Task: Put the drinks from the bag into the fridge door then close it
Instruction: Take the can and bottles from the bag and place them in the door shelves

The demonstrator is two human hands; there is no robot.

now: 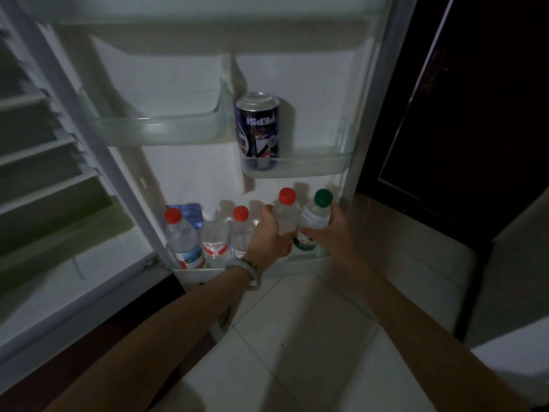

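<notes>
The fridge door (190, 69) stands open in front of me. Its bottom shelf (300, 263) holds a row of clear bottles. My left hand (267, 233) grips a red-capped bottle (286, 212) there. Beside it, my right hand (329, 233) grips a green-capped bottle (316, 215) at the shelf's right end. Further left stand a red-capped bottle (240, 230), a bottle (215, 236) whose cap is hard to see, and another red-capped bottle (181, 236). A Pepsi can (258, 129) sits upside down in the middle right shelf (315, 166). No bag is in view.
The middle left shelf (160, 129) holds nothing visible. The fridge interior with its shelves (44, 179) lies to the left. A dark wooden door (463, 99) stands to the right. Pale floor tiles (297, 337) lie below.
</notes>
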